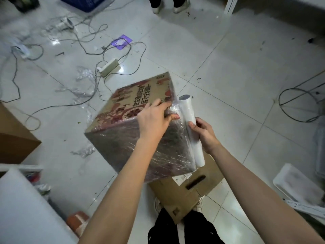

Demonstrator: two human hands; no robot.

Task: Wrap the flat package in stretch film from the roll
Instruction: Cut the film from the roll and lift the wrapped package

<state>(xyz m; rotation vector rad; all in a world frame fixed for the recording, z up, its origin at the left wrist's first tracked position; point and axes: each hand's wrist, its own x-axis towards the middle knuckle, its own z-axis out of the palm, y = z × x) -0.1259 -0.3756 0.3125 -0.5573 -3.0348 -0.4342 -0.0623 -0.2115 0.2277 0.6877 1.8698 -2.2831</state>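
A printed cardboard package (126, 110), red and tan with dark lettering, sits tilted on a plain brown box (186, 192). Shiny stretch film (133, 147) covers its near side. My left hand (154, 118) lies on the package's top right edge, its fingers and thumb pinching a bunch of film. The white film roll (189, 117) stands against the package's right edge. My right hand (204, 133) grips the roll at its middle from the right side.
Cables and a power strip (108, 66) lie on the tiled floor beyond the package, with scraps of film (82, 92). A brown carton (14, 138) stands at left, a white foam tray (297, 185) at right. A person's feet (169, 6) stand at the top.
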